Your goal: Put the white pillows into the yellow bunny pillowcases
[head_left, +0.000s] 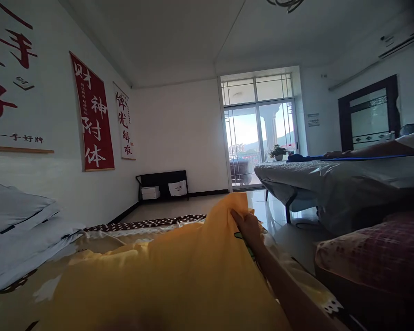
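A large plain yellow pillow fills the lower middle of the head view and looks puffed out. At its upper right corner my right hand pinches the cloth, with the fabric raised in a fold above the fingers. A small green printed patch shows on the cloth beside my wrist. Beneath lies a bed with a patterned sheet and a brown, white-dotted border. My left hand does not show; a brownish blur at the bottom edge is too unclear to name.
White pillows lie at the left by the wall. On the right stands a plastic-covered table, with another person's arm resting on it. A patterned, cloth-covered piece is nearer. A black low rack stands at the far wall.
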A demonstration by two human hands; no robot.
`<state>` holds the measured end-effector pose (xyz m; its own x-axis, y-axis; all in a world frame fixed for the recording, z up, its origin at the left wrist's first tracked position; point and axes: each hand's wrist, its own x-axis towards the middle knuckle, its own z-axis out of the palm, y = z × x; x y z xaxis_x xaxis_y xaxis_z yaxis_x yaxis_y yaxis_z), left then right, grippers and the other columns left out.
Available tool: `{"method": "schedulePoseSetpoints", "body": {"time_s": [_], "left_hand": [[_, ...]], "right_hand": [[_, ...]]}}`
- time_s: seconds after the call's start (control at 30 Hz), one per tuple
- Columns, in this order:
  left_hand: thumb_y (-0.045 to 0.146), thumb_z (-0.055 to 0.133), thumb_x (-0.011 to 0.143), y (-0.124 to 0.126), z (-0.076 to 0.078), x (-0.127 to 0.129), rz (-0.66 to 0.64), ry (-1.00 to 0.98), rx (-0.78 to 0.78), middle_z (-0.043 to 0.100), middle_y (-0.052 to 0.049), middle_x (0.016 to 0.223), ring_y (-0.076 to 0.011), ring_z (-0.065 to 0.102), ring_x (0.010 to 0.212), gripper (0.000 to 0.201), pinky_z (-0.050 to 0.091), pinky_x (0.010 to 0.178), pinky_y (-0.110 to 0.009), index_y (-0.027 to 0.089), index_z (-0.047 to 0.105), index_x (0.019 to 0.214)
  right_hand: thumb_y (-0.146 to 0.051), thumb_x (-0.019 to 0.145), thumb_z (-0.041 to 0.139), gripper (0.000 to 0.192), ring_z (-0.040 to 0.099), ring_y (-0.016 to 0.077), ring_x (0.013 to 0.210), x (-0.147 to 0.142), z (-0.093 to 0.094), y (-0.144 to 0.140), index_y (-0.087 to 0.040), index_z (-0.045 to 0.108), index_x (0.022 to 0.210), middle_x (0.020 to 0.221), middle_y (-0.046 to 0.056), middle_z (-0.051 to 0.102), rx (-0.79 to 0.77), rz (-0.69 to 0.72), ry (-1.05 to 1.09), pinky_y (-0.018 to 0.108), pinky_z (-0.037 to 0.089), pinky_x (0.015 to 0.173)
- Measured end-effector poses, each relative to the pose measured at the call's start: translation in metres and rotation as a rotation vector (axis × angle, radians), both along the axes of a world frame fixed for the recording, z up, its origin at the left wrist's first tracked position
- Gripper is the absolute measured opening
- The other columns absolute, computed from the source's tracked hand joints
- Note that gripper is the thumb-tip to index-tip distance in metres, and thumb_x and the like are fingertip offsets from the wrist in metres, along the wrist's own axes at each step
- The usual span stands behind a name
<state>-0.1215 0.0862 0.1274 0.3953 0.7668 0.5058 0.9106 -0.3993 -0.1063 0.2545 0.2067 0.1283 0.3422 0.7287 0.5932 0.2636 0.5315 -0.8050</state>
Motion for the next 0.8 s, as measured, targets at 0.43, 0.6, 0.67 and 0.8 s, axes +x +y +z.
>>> {"method": "schedulePoseSetpoints", "body": {"time_s": [0.43,0.6,0.67,0.8], "left_hand": [[0.067,0.038,0.082,0.033,0.019,-0.044,0.062,-0.402,-0.553,0.061,-0.004,0.085,-0.0229,0.059,0.084,0.051,0.044,0.075,-0.03,0.019,0.056,0.082],[0.059,0.042,0.082,0.023,0.031,-0.045,-0.032,-0.515,-0.416,0.047,0.001,0.071,-0.0164,0.047,0.071,0.042,0.038,0.065,-0.025,0.019,0.047,0.069],[0.058,0.046,0.079,0.017,0.04,-0.047,-0.027,-0.576,-0.361,0.043,0.002,0.068,-0.0154,0.043,0.068,0.041,0.035,0.06,-0.024,0.02,0.045,0.067],[0.056,0.054,0.074,0.004,0.061,-0.051,-0.009,-0.715,-0.315,0.037,0.003,0.063,-0.0128,0.037,0.062,0.04,0.031,0.055,-0.022,0.019,0.041,0.062]], "right_hand": [[-0.047,0.054,0.083,0.047,0.065,0.0222,0.074,-0.005,0.053,-0.042,-0.017,0.065,0.086,0.086,0.006,0.07,-0.064,0.54,0.136,0.034,0.053,0.066],[-0.046,0.05,0.084,0.049,0.064,0.0249,0.078,0.002,0.06,-0.044,-0.015,0.067,0.084,0.085,0.007,0.07,-0.063,0.433,0.01,0.037,0.051,0.069],[-0.047,0.051,0.083,0.049,0.064,0.0249,0.079,0.005,0.062,-0.043,-0.015,0.067,0.084,0.085,0.007,0.07,-0.053,0.435,0.002,0.037,0.051,0.07],[-0.047,0.052,0.082,0.046,0.062,0.0228,0.076,0.012,0.069,-0.044,-0.015,0.067,0.08,0.082,0.007,0.069,0.028,0.406,-0.025,0.036,0.049,0.07]]}}
